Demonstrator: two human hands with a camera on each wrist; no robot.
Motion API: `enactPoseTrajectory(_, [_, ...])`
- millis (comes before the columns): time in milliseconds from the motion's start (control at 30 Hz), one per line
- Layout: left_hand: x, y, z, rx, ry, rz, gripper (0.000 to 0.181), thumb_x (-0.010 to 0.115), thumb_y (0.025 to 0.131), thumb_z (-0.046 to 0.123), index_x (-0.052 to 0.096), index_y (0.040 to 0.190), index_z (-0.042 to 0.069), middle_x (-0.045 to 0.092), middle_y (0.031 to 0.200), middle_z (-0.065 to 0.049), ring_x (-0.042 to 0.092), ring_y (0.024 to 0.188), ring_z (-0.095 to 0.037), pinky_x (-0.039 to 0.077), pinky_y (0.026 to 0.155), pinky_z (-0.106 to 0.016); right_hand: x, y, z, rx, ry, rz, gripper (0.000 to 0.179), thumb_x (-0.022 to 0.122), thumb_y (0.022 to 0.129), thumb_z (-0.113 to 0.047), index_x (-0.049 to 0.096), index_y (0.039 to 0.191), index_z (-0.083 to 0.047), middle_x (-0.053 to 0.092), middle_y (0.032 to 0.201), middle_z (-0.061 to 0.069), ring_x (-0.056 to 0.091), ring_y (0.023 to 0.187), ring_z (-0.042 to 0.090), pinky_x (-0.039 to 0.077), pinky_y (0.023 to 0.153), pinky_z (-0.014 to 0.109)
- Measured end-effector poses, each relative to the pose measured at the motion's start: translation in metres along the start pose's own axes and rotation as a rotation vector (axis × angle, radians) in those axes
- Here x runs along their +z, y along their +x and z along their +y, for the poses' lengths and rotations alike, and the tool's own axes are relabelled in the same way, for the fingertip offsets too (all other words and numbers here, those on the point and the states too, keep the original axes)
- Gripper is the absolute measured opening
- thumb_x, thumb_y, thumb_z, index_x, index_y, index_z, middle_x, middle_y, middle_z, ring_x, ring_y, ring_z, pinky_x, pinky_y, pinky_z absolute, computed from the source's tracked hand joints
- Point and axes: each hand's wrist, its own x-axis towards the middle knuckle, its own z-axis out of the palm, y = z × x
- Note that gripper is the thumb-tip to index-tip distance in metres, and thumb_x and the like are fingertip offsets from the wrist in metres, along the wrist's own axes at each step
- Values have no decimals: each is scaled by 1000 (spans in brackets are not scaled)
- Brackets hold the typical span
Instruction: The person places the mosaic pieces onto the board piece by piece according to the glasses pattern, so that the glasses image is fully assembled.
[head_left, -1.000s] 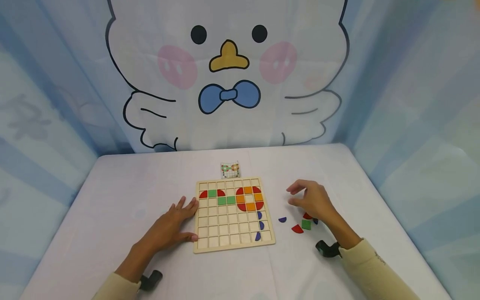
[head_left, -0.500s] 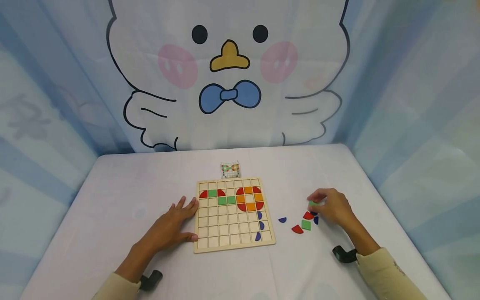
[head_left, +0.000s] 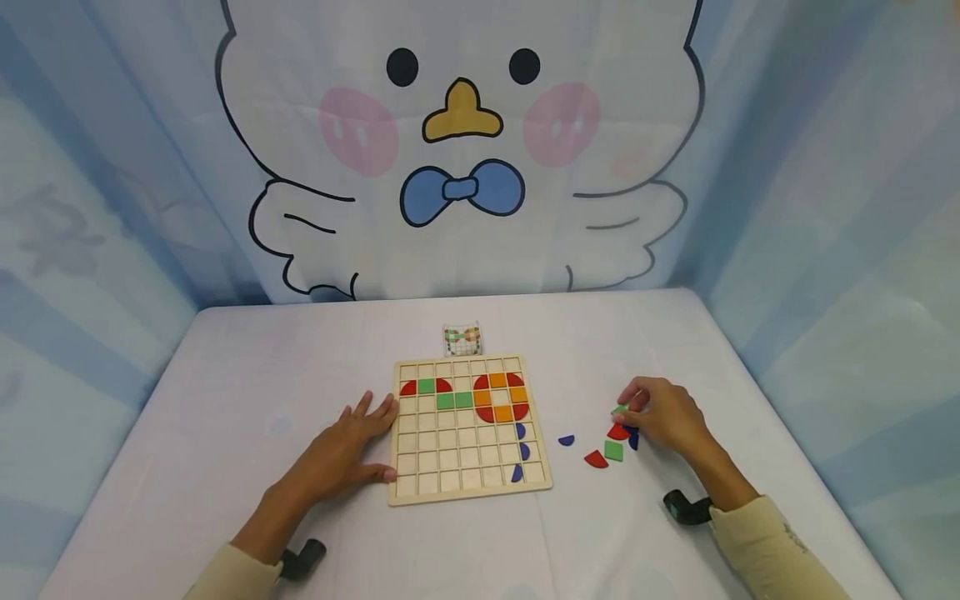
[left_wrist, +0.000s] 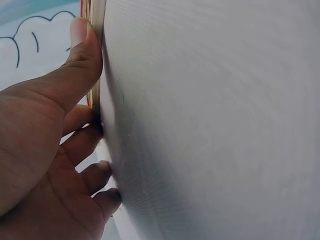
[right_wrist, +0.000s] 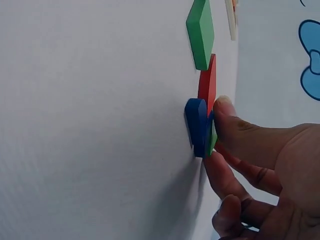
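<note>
The wooden grid board [head_left: 459,458] lies on the table with red, green, orange and blue pieces set in it. My left hand [head_left: 348,446] rests against its left edge, fingers spread; the left wrist view shows the thumb [left_wrist: 82,55] at the board's side. To the right of the board, my right hand [head_left: 667,417] pinches a green tile [head_left: 619,409] between thumb and fingers, partly hidden by them. Right below the fingertips are a red quarter-circle [head_left: 618,432] and blue half-circles [right_wrist: 196,122]. Another green square [head_left: 613,451] lies just nearer.
A second red quarter-circle [head_left: 596,459] and a lone blue half-circle [head_left: 566,440] lie between the board and the right hand. Behind the board sits a small pattern card [head_left: 462,340]. A printed cloth curtain [head_left: 465,250] stands at the table's back.
My right hand has moved right and down to the loose pieces and taken hold of a green tile, which has shifted slightly left since. My left hand stays at the board.
</note>
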Motion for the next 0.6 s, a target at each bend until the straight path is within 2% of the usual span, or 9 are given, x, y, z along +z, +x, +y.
enactPoseTrajectory(267, [0, 0, 0, -6, 2, -6, 110, 91, 77, 45, 35, 166, 13, 33, 172, -10, 21, 163, -46, 32, 123, -71, 0, 1, -5, -35, 31, 0, 27, 88, 88, -22, 71, 105, -10, 67, 89, 6, 59, 82, 22, 45, 67, 31])
enactPoseTrajectory(467, [-1, 0, 0, -1, 1, -8, 110, 91, 78, 45, 35, 166, 13, 32, 172, -10, 20, 163, -45, 31, 125, -71, 4, 3, -24, -82, 109, -22, 15, 83, 93, -17, 74, 104, -12, 64, 87, 6, 55, 75, 21, 45, 58, 29])
enactPoseTrajectory(600, [-1, 0, 1, 6, -7, -9, 109, 90, 78, 47, 35, 166, 12, 33, 172, -10, 20, 163, -46, 30, 125, -71, 10, 5, -40, -100, 139, 1, 12, 81, 95, -18, 72, 101, -13, 62, 85, 4, 50, 69, 20, 43, 52, 27])
